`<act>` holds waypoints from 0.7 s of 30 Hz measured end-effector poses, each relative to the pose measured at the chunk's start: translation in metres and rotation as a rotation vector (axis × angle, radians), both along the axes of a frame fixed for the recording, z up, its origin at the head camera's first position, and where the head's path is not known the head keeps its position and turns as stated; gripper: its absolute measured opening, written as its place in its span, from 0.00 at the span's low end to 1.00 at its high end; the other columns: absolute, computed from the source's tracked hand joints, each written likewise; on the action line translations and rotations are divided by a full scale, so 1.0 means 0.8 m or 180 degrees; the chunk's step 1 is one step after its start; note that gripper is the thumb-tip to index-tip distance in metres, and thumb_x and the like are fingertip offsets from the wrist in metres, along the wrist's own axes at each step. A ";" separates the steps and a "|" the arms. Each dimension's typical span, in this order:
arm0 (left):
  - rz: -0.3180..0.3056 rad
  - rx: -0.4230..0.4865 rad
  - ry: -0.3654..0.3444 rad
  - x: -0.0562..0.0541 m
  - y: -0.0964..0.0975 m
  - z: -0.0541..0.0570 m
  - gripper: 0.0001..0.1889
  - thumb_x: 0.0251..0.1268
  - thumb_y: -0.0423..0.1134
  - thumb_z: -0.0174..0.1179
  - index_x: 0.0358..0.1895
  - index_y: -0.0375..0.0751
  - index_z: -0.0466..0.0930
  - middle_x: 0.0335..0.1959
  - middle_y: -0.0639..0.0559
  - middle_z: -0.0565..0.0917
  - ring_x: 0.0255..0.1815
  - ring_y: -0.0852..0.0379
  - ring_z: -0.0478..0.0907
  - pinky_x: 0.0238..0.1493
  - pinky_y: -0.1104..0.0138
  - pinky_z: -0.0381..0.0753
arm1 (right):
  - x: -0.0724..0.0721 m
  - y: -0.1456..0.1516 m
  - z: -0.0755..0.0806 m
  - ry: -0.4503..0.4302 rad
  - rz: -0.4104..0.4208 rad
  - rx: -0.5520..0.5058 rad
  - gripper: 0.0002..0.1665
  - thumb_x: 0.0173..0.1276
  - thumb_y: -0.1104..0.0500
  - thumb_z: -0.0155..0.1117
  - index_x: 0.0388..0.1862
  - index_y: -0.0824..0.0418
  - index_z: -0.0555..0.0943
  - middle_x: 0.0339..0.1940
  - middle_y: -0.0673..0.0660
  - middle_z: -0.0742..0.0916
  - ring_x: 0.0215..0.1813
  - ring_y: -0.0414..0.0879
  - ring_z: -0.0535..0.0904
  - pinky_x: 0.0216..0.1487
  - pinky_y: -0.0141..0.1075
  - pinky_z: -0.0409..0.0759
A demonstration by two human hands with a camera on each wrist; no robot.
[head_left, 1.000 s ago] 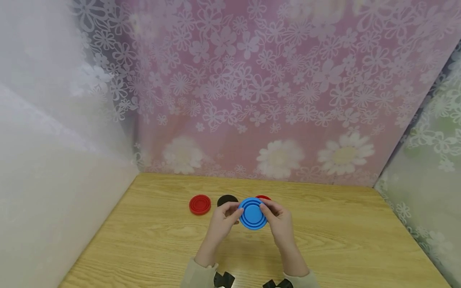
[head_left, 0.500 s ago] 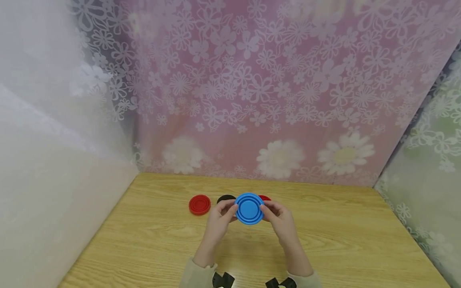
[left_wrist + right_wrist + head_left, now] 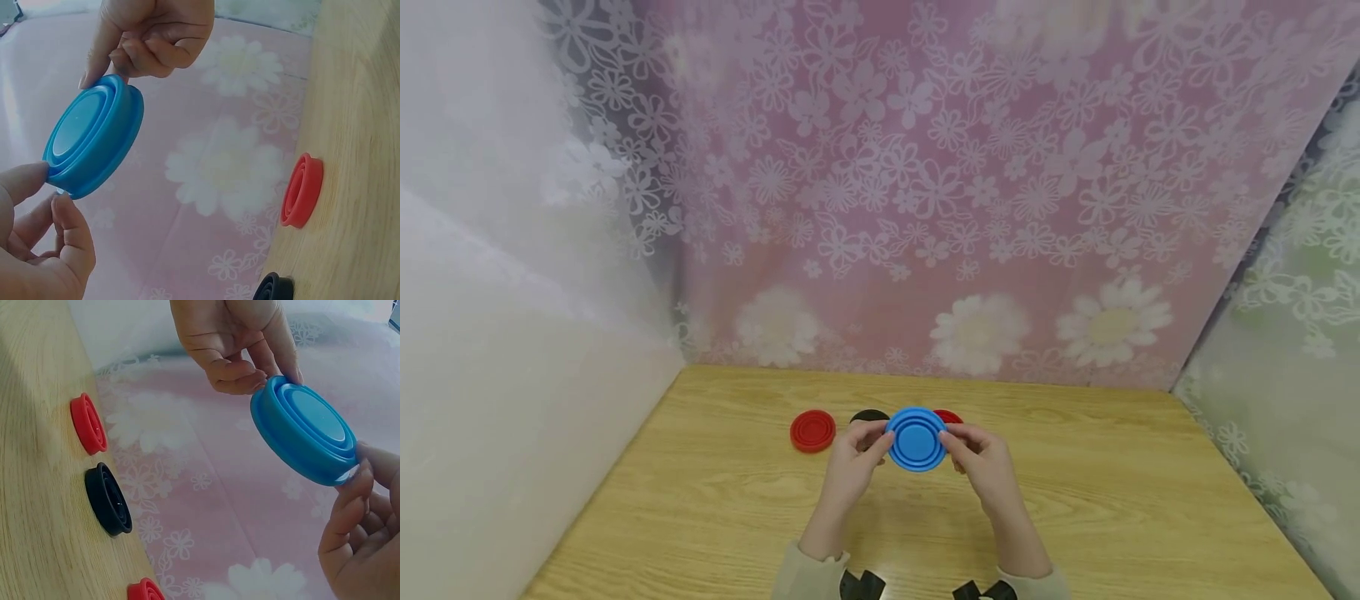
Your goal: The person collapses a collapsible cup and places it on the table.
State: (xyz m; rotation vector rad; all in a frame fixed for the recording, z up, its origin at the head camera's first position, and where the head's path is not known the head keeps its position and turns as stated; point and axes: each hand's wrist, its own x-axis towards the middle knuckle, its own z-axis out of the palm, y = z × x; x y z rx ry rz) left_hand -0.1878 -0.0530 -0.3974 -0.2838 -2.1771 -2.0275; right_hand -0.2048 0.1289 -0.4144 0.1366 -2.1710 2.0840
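A blue collapsible cup (image 3: 917, 440), folded flat into rings, is held up above the table with its ringed face toward the head camera. My left hand (image 3: 848, 468) pinches its left rim between thumb and fingers. On the opposite side, my right hand (image 3: 988, 472) pinches the rim the same way. Both wrist views show the cup (image 3: 94, 134) tilted between the two thumbs. Behind the hands, a black folded cup (image 3: 109, 500) and a red one (image 3: 950, 417) lie on the table, partly hidden in the head view.
Another red folded cup (image 3: 812, 431) lies to the left on the wooden table (image 3: 1112, 500). A pink flowered curtain (image 3: 880, 208) hangs at the table's back edge, with pale sheets (image 3: 512, 375) at the sides.
The blue cup has shifted slightly left with both hands and now faces the head camera a little more squarely. The grip on its rim looks the same.
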 end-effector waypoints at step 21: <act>-0.0130 0.0313 -0.0082 0.001 -0.003 0.003 0.12 0.61 0.28 0.52 0.44 0.23 0.75 0.35 0.42 0.74 0.35 0.40 0.77 0.35 0.68 0.79 | 0.004 0.001 0.003 -0.0189 0.0075 -0.0088 0.17 0.60 0.65 0.59 0.47 0.73 0.76 0.23 0.65 0.83 0.23 0.48 0.81 0.28 0.37 0.80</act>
